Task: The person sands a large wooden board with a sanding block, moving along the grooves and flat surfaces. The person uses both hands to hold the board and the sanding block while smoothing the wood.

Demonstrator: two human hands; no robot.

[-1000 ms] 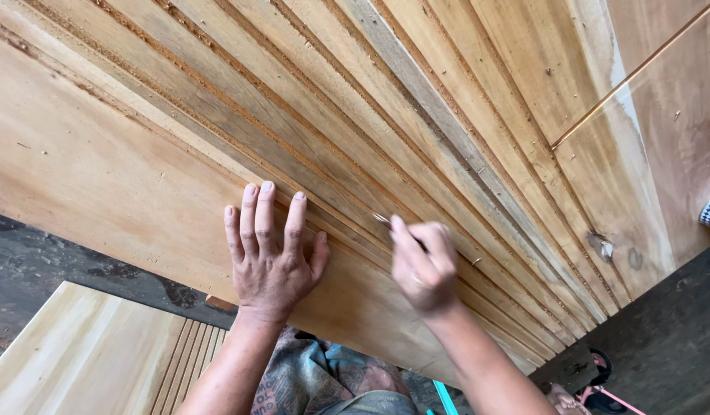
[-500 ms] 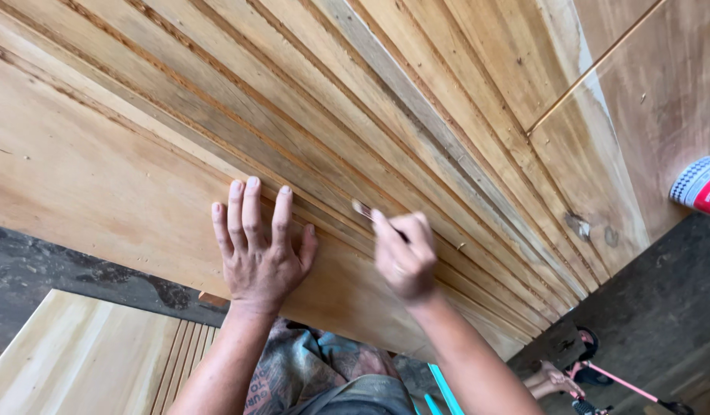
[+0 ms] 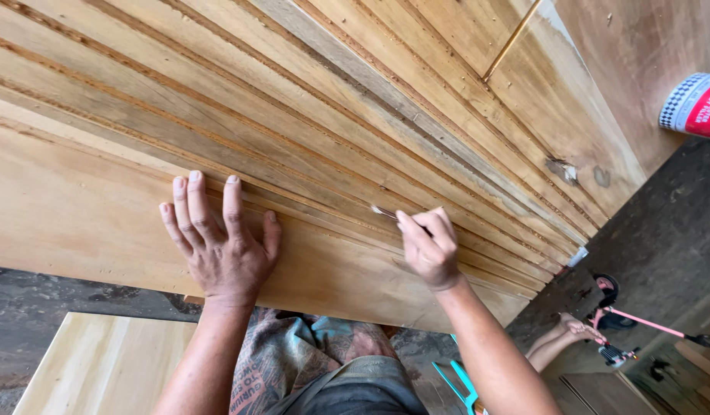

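Wood panel (image 3: 309, 131) w/ long parallel grooves fills most of the view, running diagonally from upper left down to lower right; its plain lower edge sits just in front of the person. Left hand (image 3: 220, 246) lies flat on that smooth lower strip, palm down, fingers spread a bit & pointing up toward the grooves, holding nothing. Right hand (image 3: 428, 250) is just beside it to the right, fingers pressed together in a pinch on a small thin tool (image 3: 385, 212); tool's tip pokes out up-left of the fingers & touches a groove line. Can't tell what kind of tool, too small. The 2 hands are near each other but apart. Below the panel edge: person's patterned trousers (image 3: 293, 361), a pale wood board (image 3: 101, 365) at lower left w/ dark floor (image 3: 17, 292) around it, and a teal-handled tool (image 3: 456, 384) by the right forearm. Far right, red & white can (image 3: 696, 104) lies near the panel's upper right corner. Lower right, on the dark ground, another person's bare foot (image 3: 574, 330) next to a pink scooter (image 3: 647, 330).
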